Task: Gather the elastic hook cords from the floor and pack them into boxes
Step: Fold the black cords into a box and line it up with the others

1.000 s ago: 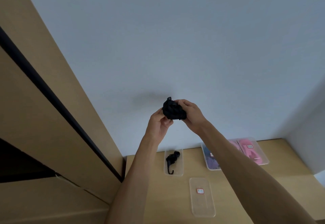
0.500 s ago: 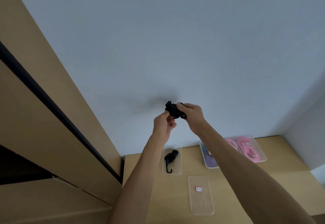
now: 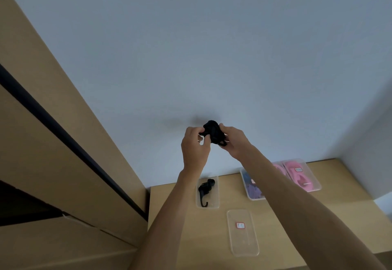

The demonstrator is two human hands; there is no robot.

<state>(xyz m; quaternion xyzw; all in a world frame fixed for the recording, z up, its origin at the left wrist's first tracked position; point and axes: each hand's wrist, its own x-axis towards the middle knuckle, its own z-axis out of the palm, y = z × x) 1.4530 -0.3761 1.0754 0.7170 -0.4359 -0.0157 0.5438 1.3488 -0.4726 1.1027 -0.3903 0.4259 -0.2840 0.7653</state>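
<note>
Leftmost, a tan cabinet panel (image 3: 42, 142) with a dark gap running down it slants across the view, and a pale wall (image 3: 212, 47) fills the space beyond it. Raised in front of that wall, the left hand (image 3: 195, 146) curls its fingers and thumb round one side of a bunched black cord (image 3: 213, 131), while the right hand (image 3: 235, 140) grips the other side of the same bundle, so both hands are closed on it, held up well above the wooden bench (image 3: 328, 216). Below the left forearm, an open clear box (image 3: 207, 204) rests on the bench near the wall, and inside it lies a second black cord (image 3: 206, 189) with its hook end pointing toward the viewer. Just right of that box and nearer the viewer, a clear lid (image 3: 242, 232) with a small red-edged label lies flat on the bench. Farther right, partly hidden behind the right forearm, a clear box holding purple cords (image 3: 253, 191) sits against the wall, and beside it a closed box of pink cords (image 3: 302, 174) lies touching or nearly touching it
</note>
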